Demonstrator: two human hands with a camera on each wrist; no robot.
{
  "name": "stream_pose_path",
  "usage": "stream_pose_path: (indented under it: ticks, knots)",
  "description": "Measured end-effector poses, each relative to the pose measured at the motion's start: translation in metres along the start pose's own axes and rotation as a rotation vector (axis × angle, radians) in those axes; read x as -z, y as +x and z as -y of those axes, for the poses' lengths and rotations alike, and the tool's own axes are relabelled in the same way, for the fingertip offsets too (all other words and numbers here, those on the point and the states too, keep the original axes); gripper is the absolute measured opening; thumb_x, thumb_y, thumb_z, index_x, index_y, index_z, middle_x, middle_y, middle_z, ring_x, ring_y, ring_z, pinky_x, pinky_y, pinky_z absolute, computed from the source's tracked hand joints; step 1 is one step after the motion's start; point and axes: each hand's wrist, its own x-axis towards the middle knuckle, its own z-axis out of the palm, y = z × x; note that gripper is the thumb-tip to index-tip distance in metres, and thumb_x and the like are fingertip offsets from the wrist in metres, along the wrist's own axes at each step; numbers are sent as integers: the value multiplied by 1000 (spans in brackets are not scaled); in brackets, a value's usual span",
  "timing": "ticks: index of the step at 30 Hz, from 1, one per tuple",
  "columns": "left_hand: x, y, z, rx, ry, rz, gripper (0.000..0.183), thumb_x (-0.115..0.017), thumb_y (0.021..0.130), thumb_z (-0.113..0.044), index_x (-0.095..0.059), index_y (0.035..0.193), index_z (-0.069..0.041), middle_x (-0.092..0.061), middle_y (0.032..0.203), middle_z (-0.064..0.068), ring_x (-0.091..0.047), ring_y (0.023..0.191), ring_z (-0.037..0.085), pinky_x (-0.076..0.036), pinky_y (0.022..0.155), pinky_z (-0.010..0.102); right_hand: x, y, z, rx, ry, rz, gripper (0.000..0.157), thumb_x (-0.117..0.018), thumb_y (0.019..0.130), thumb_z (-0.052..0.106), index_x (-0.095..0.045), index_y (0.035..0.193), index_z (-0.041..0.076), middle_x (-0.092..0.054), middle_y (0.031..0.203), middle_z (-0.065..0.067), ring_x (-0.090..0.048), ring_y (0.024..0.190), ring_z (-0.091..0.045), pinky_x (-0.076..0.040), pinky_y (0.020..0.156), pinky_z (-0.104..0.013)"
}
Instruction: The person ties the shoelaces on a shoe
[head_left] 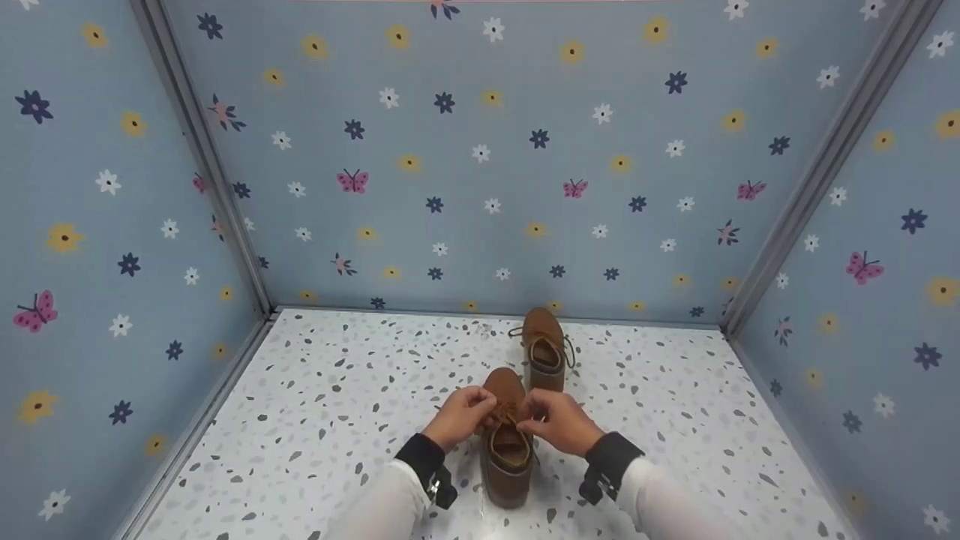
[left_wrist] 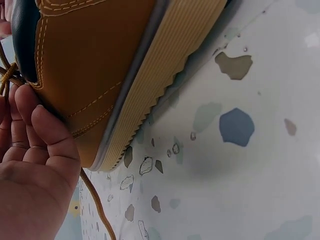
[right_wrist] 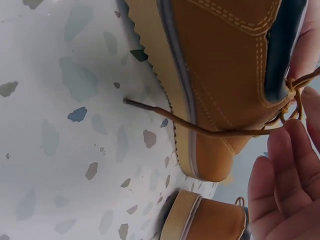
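Note:
A brown lace-up shoe (head_left: 508,486) stands on the speckled surface, its toe pointing away from me. From its left side my left hand (head_left: 462,416) pinches the shoelace near the top of the tongue. My right hand (head_left: 564,424) pinches the lace from the opposite side. In the left wrist view, the left hand (left_wrist: 37,165) is against the shoe's side, and a lace end (left_wrist: 97,200) hangs below it. The right wrist view has a loose lace end (right_wrist: 200,129) trailing from the right hand's fingers (right_wrist: 282,155) across the shoe. The fingertips partly hide the crossed laces.
A second brown shoe (head_left: 541,327) stands just beyond and to the right, near the back panel, its laces loose at both sides. Blue flowered panels (head_left: 480,180) enclose the white speckled surface (head_left: 337,420) at the back, left and right.

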Motion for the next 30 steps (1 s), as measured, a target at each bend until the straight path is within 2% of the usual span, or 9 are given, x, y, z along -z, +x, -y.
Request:
stream_pose_path:
  ticks: [4,11,19,27,30]
  knots:
    - [0,-1,-1,-9,7,-16,24,-60,106,-22,-66,107,0,-73,90,9,-66,77,12,-56,70,33,-3,1,5,39,12,22,16,-83,90,19,-70,97,13,-72,94,-2,-64,83,-4,-54,72,-24]
    - [1,-1,2,-31,20,-30,23,-61,106,-20,-66,107,1,-73,89,12,-67,77,13,-58,71,36,-9,3,14,31,28,13,20,-85,88,27,-72,97,14,-73,94,-1,-65,82,-4,-56,75,-24]
    - [1,0,6,-31,-22,-14,22,-60,107,-20,-65,105,1,-71,87,5,-67,76,11,-56,70,31,-15,6,15,72,4,-50,9,-81,92,22,-73,89,19,-71,87,2,-62,76,0,-55,70,-22]
    - [3,0,4,-17,-1,-14,22,-57,108,-18,-65,107,2,-70,92,8,-68,78,15,-61,76,41,-10,7,9,30,34,-68,8,-73,95,12,-68,90,15,-68,81,2,-59,70,0,-53,65,-22]
    - [4,1,3,-24,6,-17,21,-56,108,-16,-65,107,3,-71,93,10,-68,78,15,-60,74,40,-7,8,7,1,46,-81,7,-72,96,13,-68,90,15,-67,80,2,-58,70,0,-52,65,-22]
